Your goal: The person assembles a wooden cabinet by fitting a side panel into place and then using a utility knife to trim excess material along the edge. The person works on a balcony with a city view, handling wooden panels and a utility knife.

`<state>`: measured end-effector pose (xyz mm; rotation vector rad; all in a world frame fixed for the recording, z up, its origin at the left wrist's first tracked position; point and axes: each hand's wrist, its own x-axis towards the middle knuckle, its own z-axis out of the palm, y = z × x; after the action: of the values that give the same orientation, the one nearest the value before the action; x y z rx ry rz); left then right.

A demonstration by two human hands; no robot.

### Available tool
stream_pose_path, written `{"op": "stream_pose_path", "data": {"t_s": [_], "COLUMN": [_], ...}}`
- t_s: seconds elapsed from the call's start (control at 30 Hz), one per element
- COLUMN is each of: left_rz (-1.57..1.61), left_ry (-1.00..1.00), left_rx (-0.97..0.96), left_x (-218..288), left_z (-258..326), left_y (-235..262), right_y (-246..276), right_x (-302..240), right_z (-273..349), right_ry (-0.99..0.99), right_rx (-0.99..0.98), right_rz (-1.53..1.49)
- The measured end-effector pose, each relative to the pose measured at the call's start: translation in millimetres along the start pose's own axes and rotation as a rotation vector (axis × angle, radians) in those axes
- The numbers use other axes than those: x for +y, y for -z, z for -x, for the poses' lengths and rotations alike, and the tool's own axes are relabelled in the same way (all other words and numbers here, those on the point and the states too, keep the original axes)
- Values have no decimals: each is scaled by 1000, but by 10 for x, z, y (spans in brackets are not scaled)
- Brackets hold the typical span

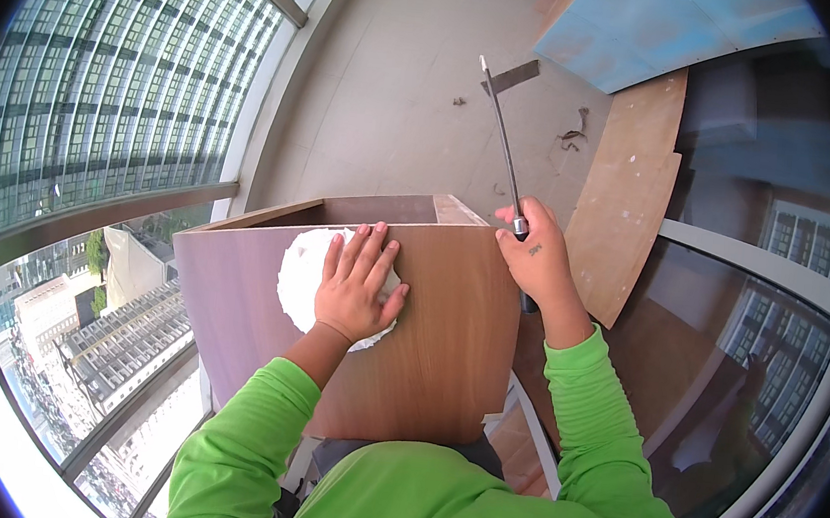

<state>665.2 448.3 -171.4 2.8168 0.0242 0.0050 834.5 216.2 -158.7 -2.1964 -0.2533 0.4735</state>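
Spread on a ragged, round white pad (301, 283), the left hand (355, 298) should press evenly while the right hand (540, 261) grips a dark metal rod (502, 142) toward 11 o'clock.

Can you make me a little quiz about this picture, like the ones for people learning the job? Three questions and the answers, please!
1. Pick one. What does the right grip hold?
A) a yellow sponge
B) a long thin rod with a dark handle
C) a blue cup

2. True or false? The left grip lies over a white round piece, which is against a brown wooden panel.

3. Fill in the missing word. The person's sleeves are bright ____.

Key: 1. B; 2. True; 3. green.
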Motion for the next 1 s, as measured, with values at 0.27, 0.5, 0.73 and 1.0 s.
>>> {"op": "stream_pose_path", "data": {"t_s": [0.27,0.5,0.73,1.0], "left_rz": [-13,-12,6,-61], "left_ry": [4,-10,-13,6], "left_rx": [-19,-5,-24,-29], "left_x": [-7,2,-3,17], "left_z": [-10,-17,-15,10], "left_y": [4,1,2,-19], "right_y": [-69,-36,-13,389], "right_x": [-89,-23,182,186], "right_z": [-177,-215,-89,948], "right_ry": [-247,-302,153,-365], "right_rx": [-116,-170,127,20], "right_rz": [-18,-46,176,-188]}}
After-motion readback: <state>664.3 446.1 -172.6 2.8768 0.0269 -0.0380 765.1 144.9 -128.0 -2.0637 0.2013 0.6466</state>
